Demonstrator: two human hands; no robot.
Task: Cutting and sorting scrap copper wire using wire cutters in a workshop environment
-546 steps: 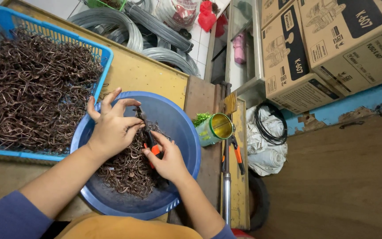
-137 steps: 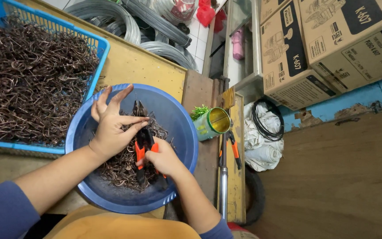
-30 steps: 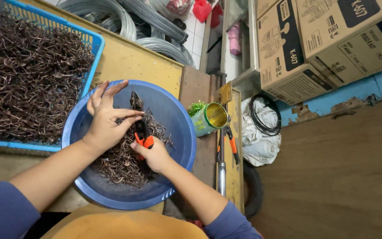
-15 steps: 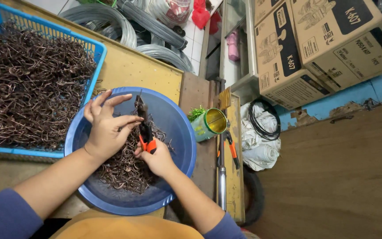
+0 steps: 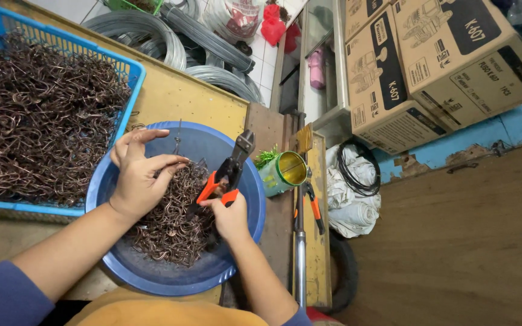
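Head view: orange-handled cutters [image 5: 228, 176], black jaws raised, are gripped in the closed right hand [image 5: 232, 216]. Thin brown wire hooks [image 5: 173, 220] are pinched by the left hand [image 5: 138, 175], heaped beneath both hands in a blue basin [image 5: 246, 232]. Left of it, a blue basket [image 5: 129, 90] is set on a yellow table [image 5: 179, 96].
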